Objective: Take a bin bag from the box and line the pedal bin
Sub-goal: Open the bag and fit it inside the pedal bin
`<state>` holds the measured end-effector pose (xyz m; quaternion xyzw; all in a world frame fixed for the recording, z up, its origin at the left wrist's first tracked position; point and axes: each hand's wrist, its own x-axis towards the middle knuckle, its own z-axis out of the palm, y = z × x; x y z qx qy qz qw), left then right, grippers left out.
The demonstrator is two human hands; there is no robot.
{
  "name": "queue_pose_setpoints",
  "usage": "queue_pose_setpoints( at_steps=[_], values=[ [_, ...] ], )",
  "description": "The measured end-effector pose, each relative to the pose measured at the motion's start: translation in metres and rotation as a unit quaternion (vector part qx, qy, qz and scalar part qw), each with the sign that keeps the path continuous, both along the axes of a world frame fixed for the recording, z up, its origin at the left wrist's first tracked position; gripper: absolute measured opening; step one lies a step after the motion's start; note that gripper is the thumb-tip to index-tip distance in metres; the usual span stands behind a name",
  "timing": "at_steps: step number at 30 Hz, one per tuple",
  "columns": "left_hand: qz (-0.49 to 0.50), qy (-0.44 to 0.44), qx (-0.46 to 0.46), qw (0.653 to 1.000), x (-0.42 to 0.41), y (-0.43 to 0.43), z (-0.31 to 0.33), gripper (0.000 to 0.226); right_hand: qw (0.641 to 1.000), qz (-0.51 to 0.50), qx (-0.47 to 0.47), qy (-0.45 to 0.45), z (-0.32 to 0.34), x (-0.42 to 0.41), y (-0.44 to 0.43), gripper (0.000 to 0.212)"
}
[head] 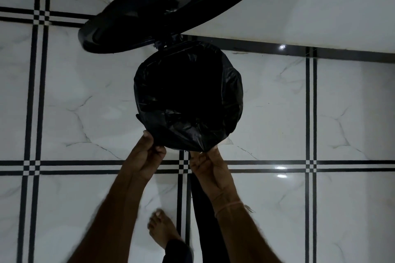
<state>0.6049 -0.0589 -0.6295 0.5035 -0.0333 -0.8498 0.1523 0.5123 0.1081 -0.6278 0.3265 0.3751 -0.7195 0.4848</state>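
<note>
The left hand (147,151) reaches up from the lower left, its grip pinched on the near-left edge of the black bin bag (230,83), thumb on top and fingers curled beneath the plastic. Beside it and apart from it, the right hand (208,165) holds the bag's near edge in a closed grip, where the film gathers into a crumpled point. A thin band (229,206) circles the right wrist.

The bag is stretched over the round mouth of the pedal bin (159,117), which stands upright on the floor (277,113) with its opening facing up toward the camera; the bag's interior is too dark to see into. The plastic lies smooth round the far and right rim and bunches at the near side.

Beyond the mouth, the lid (171,6) stands tilted open on its hinge, its long axis slanting from lower left to upper right, underside toward the viewer.

A bare foot (160,228) rests on the white marbled tiles below the hands, and a white wall (320,6) runs behind at the right.
</note>
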Motion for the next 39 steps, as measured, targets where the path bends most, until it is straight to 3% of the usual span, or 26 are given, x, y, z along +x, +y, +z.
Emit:
queue_pose_setpoints(
  at_steps=[2,4,5,7,9,14,16,18,20,25,29,32,34,39],
  values=[
    [-0.007,0.015,-0.007,1.000,-0.002,-0.005,-0.003,0.009,1.000,-0.004,0.004,-0.006,-0.006,-0.004,-0.001,0.064],
    [-0.029,0.006,-0.019,0.999,-0.004,-0.007,-0.005,0.037,1.000,-0.001,-0.011,0.017,-0.010,-0.014,-0.001,0.049],
    [-0.030,-0.007,-0.020,0.999,-0.004,-0.007,-0.006,0.033,0.999,0.001,-0.017,0.028,-0.010,-0.019,0.000,0.045],
    [-0.040,-0.049,-0.017,0.998,-0.006,-0.006,-0.001,0.004,0.999,0.002,-0.020,0.037,-0.011,-0.025,0.002,0.054],
    [-0.035,-0.070,-0.010,0.997,-0.008,-0.003,0.003,0.019,0.999,-0.004,-0.024,0.037,-0.016,-0.025,0.006,0.063],
    [0.005,0.008,0.003,1.000,-0.003,0.018,0.007,0.022,0.998,-0.058,-0.038,-0.005,-0.022,-0.012,-0.003,0.051],
    [0.009,0.021,0.004,1.000,-0.001,0.024,0.002,0.027,0.997,-0.066,-0.025,-0.020,-0.024,-0.003,-0.007,0.029],
    [0.016,0.029,0.006,0.999,0.000,0.026,-0.002,0.051,0.996,-0.076,-0.003,-0.043,-0.026,0.009,-0.013,0.014],
    [0.027,0.011,0.010,1.000,0.000,0.026,-0.002,0.063,0.994,-0.079,0.020,-0.067,-0.028,0.020,-0.018,0.018],
    [-0.006,-0.105,0.019,0.994,-0.011,0.011,0.004,0.014,0.998,-0.053,0.028,-0.036,-0.030,0.018,-0.022,0.014],
    [-0.028,-0.177,0.023,0.984,-0.019,0.002,0.007,0.011,0.998,0.004,0.056,-0.004,-0.025,0.003,-0.022,0.024],
    [0.033,-0.114,0.036,0.992,-0.017,0.003,0.020,0.021,0.999,-0.028,0.030,-0.021,-0.006,-0.017,-0.017,0.022],
    [0.029,-0.083,0.029,0.996,-0.015,0.000,0.024,0.029,0.998,-0.048,0.027,-0.019,0.006,-0.040,-0.012,0.047],
    [-0.005,-0.122,0.038,0.992,-0.022,-0.006,0.022,0.012,0.997,-0.012,0.064,0.037,0.007,-0.097,-0.007,0.043]
  ],
)
